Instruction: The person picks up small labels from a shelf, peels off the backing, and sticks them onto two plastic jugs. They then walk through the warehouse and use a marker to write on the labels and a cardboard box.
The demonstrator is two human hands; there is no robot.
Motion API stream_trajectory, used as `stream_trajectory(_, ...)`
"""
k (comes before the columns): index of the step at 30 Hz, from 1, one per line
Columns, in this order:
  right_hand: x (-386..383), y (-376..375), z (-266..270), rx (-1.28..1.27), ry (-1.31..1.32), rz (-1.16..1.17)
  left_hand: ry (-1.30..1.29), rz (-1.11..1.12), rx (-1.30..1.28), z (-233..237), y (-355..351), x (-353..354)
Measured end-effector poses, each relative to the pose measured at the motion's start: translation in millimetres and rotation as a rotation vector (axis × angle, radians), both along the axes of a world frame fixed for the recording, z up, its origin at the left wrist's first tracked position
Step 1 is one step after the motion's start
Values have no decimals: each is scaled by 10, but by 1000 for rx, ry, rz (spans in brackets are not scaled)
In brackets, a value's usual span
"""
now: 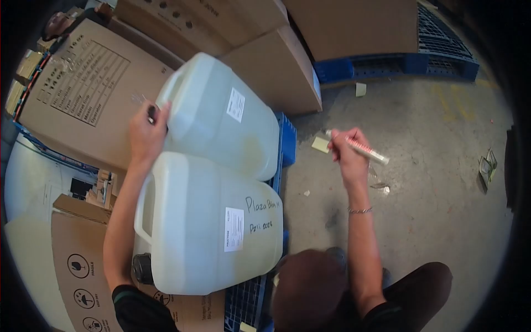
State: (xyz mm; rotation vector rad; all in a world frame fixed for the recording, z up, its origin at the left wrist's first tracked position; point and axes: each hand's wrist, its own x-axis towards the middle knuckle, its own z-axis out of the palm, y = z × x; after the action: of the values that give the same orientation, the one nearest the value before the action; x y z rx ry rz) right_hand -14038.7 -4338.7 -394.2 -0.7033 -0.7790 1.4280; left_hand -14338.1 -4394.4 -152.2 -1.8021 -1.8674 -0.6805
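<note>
Two translucent white jerrycans lie on their sides, one beyond the other. My left hand [148, 131] is closed at the handle end of the far jerrycan [221, 127], fingers curled round a dark part that looks like its cap, mostly hidden. A white label [235, 104] is on that jerrycan. The near jerrycan [193, 227] has a black screw cap [142, 269], a white label [234, 229] and black handwriting [261, 214]. Over the floor to the right, my right hand [350, 152] grips a white marker [366, 150] with red print, its dark tip pointing left.
Under the jerrycans is a blue plastic pallet [243, 304]. Large cardboard boxes [97, 83] stand to the left and behind. Another blue pallet [381, 65] carries boxes at the back. Paper scraps [320, 145] and a crumpled wrapper [487, 167] lie on the concrete floor. A person [66, 25] is at the far left.
</note>
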Motion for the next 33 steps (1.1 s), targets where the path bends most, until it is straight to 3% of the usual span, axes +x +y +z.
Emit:
stream_trajectory(1,34,21,-2,-22,-16,10,-159,29,35,-60,-28,-73)
stream_trajectory(2,87,82,21,14,-68,1,-319,-111,79,-68,-11,-49)
stream_trajectory(3,111,135,44,51,-120,-6,-331,-106,66,-75,-13,2)
stream_trajectory(5,113,185,77,21,-129,-41,-235,-137,-58,-86,-32,126)
stream_trajectory(9,121,264,-26,-11,-199,-22,-333,-101,-67,-76,-71,190)
stream_trajectory(13,-12,233,-162,29,-63,-92,-275,-129,-74,-93,-95,264)
stream_trajectory(19,-893,170,-217,-49,84,179,-168,-14,-151,-37,-154,385)
stream_trajectory(24,-1414,255,-156,-43,173,249,-265,62,-233,-22,-89,322)
stream_trajectory(26,-1558,418,-210,-72,181,118,-386,71,-240,-7,-113,315)
stream_trajectory(33,-1618,551,-182,-74,161,111,-407,90,-235,7,-111,309)
